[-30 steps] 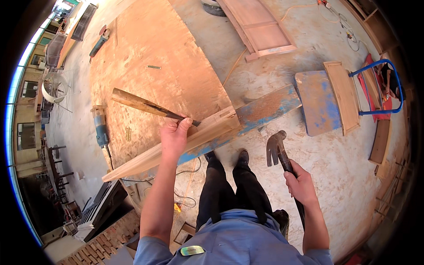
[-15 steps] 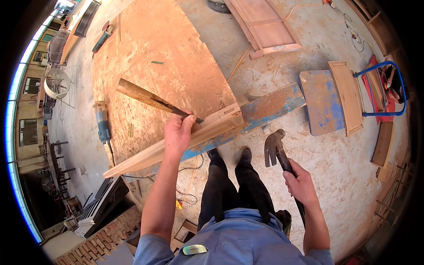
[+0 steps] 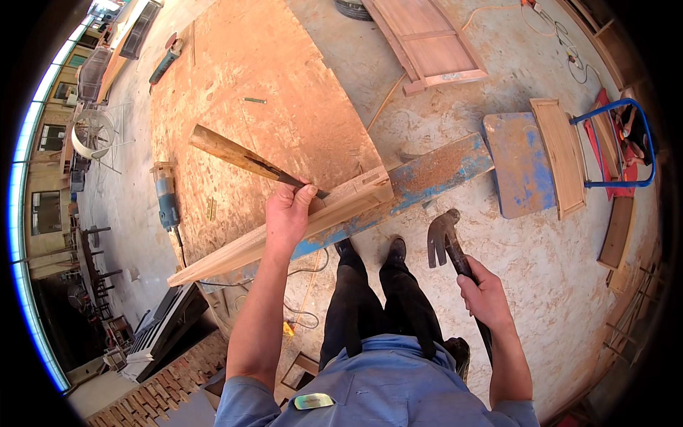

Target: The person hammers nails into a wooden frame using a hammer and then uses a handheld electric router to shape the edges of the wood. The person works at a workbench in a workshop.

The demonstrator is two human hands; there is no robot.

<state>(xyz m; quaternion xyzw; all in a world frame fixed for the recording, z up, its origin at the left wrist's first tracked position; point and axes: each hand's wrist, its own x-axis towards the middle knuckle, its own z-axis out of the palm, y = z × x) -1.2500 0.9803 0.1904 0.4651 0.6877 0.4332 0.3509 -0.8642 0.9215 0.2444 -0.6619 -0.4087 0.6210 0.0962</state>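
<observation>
My left hand is closed around the lower end of a chisel, whose long wooden handle slants up to the left. The chisel's dark metal end meets a long pale wooden rail near the rail's right end, where slots are cut; my fingers partly cover that spot. My right hand grips a claw hammer by its dark handle. The hammer is held low over the floor, apart from the rail, to the right of my legs.
The rail lies along the near edge of a dusty plywood board and a blue-painted beam. Power tools, a blue one and an angle grinder, rest at the left. A wooden panel lies beyond; cords trail underfoot.
My hands, the chisel and the hammer stay almost still. At the far right, another person's arms have shifted slightly.
</observation>
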